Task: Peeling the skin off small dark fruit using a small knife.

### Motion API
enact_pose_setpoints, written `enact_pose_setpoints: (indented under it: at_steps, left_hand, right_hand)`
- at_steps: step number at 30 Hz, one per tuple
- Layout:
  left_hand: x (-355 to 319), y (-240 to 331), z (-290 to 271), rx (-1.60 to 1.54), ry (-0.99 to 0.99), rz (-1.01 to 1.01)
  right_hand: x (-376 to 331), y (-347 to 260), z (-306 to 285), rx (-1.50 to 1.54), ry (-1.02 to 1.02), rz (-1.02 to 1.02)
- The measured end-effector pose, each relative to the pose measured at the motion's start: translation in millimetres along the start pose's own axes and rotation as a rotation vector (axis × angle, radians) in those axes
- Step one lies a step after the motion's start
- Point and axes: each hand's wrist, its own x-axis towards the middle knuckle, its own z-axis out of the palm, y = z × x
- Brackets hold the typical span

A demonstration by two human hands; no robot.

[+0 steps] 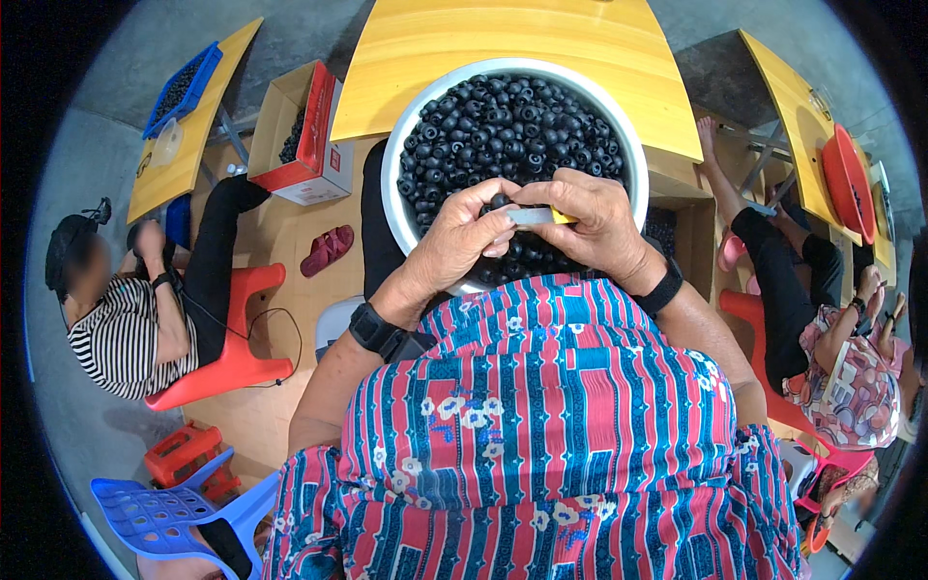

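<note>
My left hand [466,232] pinches a small black round piece [500,202] between thumb and fingers; most of it is hidden. My right hand [604,224] is closed around a small knife, with a flat grey blade [530,217] and a bit of yellow handle [561,216] showing. The blade reaches across to my left fingertips, close to the black piece. Both hands are over the near part of a wide metal basin [391,184]. Many black, glossy round pieces [503,121] fill the basin, several with a ring-like hollow on one side.
A yellow table [503,29] stands just beyond the basin. To the left are a red-and-white carton [319,164], red slippers [327,250] and a seated person in stripes [135,343]. On the right, another person [841,372] sits near a table with a red basin [848,184].
</note>
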Motion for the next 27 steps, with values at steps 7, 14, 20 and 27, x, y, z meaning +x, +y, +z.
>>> enact_pose_setpoints:
  at_steps: [7, 14, 20, 27]
  left_hand:
    - [-3, 0, -3, -0.275, 0.062, 0.063]
    - [-4, 1, -2, -0.3, 0.069, 0.07]
    - [-4, 3, 1, -0.268, 0.068, 0.064]
    - [-5, 4, 2, -0.257, 0.087, 0.044]
  right_hand:
    - [4, -5, -11, 0.17, 0.012, 0.115]
    - [4, -8, -8, 0.006, -0.062, 0.056]
    - [3, -9, -7, -0.058, -0.061, 0.042]
    - [3, -10, -8, -0.1, -0.077, 0.028]
